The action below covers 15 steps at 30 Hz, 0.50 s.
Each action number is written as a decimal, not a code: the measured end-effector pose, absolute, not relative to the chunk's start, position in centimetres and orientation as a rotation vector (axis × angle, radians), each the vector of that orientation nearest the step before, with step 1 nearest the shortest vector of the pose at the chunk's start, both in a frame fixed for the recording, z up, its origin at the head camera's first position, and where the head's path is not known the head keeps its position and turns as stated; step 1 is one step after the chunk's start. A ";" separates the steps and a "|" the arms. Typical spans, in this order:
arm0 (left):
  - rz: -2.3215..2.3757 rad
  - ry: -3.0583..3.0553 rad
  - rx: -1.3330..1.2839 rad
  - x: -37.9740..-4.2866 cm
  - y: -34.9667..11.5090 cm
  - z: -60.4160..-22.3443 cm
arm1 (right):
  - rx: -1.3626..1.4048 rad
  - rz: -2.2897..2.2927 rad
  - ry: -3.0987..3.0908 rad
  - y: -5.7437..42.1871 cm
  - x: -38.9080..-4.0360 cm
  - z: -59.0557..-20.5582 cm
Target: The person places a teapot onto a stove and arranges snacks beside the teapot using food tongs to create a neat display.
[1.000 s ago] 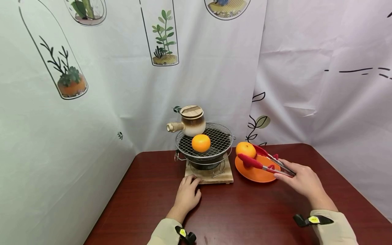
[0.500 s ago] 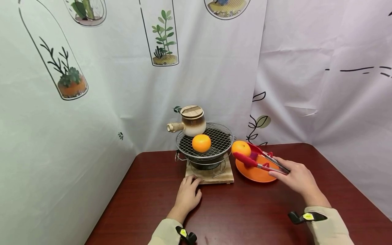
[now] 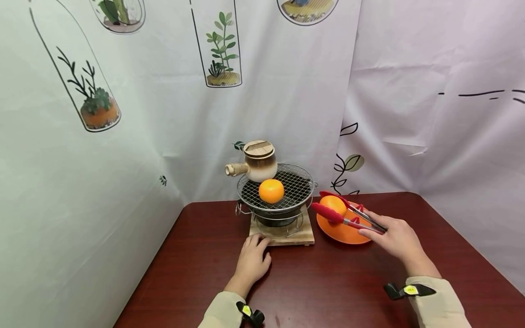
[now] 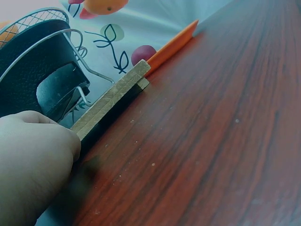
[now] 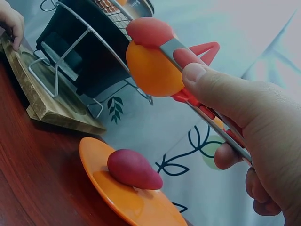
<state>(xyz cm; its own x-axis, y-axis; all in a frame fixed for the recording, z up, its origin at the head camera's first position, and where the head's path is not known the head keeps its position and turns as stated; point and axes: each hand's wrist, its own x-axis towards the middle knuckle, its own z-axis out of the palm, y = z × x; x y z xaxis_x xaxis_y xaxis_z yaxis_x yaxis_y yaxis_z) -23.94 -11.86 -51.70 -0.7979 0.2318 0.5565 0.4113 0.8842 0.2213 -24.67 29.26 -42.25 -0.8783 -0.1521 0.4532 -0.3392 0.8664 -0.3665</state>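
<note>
My right hand (image 3: 395,237) grips a pair of tongs (image 3: 330,214) with red tips and metal arms. Between those tips is an orange (image 3: 334,204), over the orange plate (image 3: 344,235). Seen from the right wrist, a purple-red tapered thing (image 5: 131,167) lies on that plate, below the tongs; in the head view it is hidden. My left hand (image 3: 251,262) rests its fingers on the front edge of the wooden board (image 3: 302,238), thumb apart from them. On this board stands the round grill (image 3: 299,182), bearing a second orange (image 3: 271,191).
A brown-and-cream pot (image 3: 262,169) with a wooden lid sits at the back of the grill, its handle (image 3: 236,170) pointing left. Printed white cloth (image 3: 287,91) hangs behind the dark red table (image 3: 303,282). The grill's wire frame stands close to the plate.
The orange in the tongs first shifted left with them, then dropped lower and right relative to the tips. The right hand has moved slightly left. The left hand stayed on the board.
</note>
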 end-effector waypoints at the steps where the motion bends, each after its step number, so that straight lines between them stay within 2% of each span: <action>1: -0.454 -2.518 -0.466 -23.9 -11.9 -51.7 | 0.361 0.616 -2.623 29.3 -24.7 -42.3; 15: -0.446 -2.531 -0.463 -23.9 -11.9 -51.6 | 0.396 0.616 -2.542 28.6 -24.7 -41.9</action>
